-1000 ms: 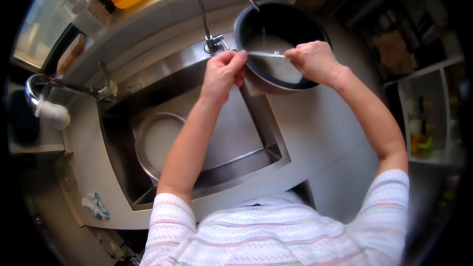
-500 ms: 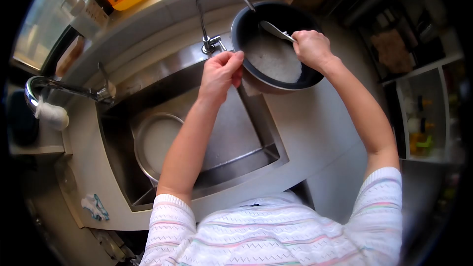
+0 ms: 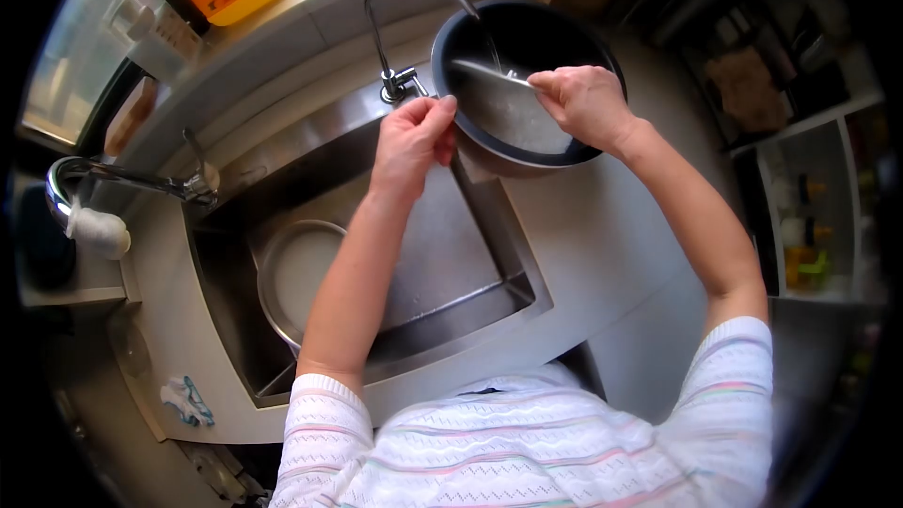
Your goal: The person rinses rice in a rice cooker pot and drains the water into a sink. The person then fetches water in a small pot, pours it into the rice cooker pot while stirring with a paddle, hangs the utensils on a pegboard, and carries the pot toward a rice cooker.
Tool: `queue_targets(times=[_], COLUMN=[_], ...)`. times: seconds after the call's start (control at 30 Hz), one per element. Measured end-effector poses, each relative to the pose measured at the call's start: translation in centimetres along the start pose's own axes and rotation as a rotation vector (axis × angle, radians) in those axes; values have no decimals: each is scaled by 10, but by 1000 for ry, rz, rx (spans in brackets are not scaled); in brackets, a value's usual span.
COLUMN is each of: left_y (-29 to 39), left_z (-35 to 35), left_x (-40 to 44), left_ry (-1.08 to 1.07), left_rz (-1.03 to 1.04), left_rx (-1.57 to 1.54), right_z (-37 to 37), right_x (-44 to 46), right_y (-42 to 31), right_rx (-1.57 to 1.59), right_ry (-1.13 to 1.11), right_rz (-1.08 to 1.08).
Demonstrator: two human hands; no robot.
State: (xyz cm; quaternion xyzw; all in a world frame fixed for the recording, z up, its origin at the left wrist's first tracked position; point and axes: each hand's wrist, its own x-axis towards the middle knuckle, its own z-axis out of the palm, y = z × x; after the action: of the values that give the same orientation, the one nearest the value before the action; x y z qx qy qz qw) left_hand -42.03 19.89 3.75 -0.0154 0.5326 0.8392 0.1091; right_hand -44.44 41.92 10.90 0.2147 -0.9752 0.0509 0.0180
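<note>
Paddle (image 3: pixel 484 71) and right hand (image 3: pixel 588 105) have shifted: the blurred blade now points more to the left, while my right fingers have come slightly nearer, pinching the handle over the dark pot (image 3: pixel 546 162). That pot stands on the counter (image 3: pixel 602 226), right of the sink (image 3: pixel 442 254), with pale contents (image 3: pixel 519 122) inside. My left hand (image 3: pixel 411 141) is at its left rim, thumb pressed to curled fingers; I cannot tell whether they grip the rim. From the slim faucet (image 3: pixel 376 19), a spout arches right over the pot's far-left side
</note>
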Motion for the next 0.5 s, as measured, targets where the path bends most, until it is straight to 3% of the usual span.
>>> queue_targets(times=[0.13,0.3,0.43,0.5], left_y=[0,-1,0,1], left_z=[1,1,-1,-1], left_x=[0,1,0,0], left_ry=[-7,-31,-31,-22], left_rz=[0,-7,-10,-14], left_rx=[5,4,8,12], right_z=[-7,7,22,14], right_x=[-12,15,25,16], right_y=[9,26,8,5], right_rx=[-32,-29,-115,-15], right_ry=[-153,-33,-159,-129], right_rz=[-170,202,109,60])
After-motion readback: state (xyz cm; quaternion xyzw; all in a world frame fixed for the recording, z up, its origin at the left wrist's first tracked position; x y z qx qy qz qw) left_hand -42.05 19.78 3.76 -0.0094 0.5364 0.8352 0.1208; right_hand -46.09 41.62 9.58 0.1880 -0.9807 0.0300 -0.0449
